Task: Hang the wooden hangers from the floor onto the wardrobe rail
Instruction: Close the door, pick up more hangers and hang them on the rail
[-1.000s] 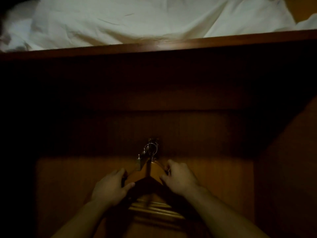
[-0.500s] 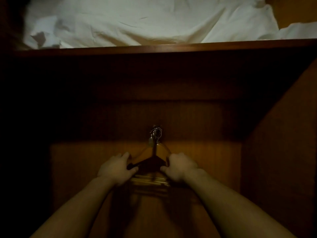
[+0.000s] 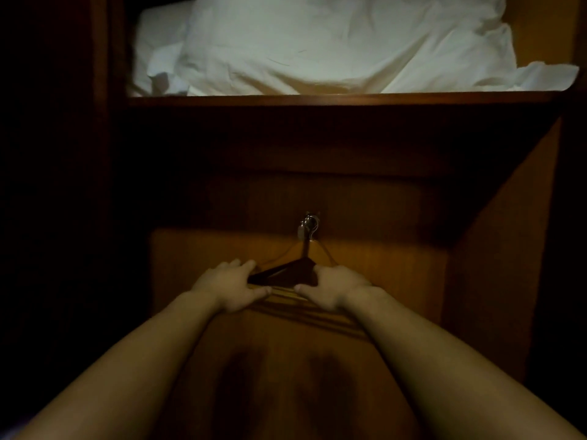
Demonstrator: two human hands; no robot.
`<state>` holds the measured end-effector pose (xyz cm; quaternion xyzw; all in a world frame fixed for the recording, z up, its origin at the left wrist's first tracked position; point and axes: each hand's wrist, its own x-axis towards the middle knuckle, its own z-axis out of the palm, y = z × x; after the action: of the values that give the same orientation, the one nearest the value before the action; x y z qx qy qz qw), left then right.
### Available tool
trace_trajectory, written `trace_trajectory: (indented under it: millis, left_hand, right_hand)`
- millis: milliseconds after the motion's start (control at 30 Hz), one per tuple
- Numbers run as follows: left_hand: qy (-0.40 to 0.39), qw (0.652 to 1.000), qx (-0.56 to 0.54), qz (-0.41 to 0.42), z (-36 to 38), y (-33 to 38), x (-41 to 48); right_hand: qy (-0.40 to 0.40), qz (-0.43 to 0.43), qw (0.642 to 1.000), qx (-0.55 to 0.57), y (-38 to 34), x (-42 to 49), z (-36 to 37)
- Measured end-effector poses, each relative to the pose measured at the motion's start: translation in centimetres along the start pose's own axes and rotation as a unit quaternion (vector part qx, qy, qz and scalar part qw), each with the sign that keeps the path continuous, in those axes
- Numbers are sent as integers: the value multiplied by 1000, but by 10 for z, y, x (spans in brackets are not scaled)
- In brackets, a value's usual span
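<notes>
A: Step? Both hands, left (image 3: 233,285) and right (image 3: 330,285), are gripping the hangers (image 3: 287,274) below the shelf (image 3: 317,99).
B: Hooks (image 3: 307,225) are reaching up; rail unseen. Next probably calls for seating them.

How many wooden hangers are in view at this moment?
1 distinct: a dark wooden hanger between the left hand and right hand. Overlapping hooks and bars suggest more bunched behind; too dark to count.

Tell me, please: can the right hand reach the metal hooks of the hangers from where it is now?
Probably yes. The right hand grips the hangers just below the metal hooks, and nothing lies between them. But both hands hold the bunch, so it would have to let go first.
</notes>
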<state>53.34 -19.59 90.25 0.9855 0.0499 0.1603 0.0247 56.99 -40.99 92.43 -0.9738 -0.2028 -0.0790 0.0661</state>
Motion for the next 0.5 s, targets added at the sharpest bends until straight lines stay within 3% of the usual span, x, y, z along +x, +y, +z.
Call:
trace_trajectory:
  millis: [200, 500]
  left_hand:
    - [7, 998, -2, -69, -19, 12, -74]
    - [-49, 979, 22, -194, -18, 12, -218]
  right_hand:
    - [-8, -47, 999, 4, -9, -43, 3]
    - [-72, -159, 985, 17, -54, -122, 42]
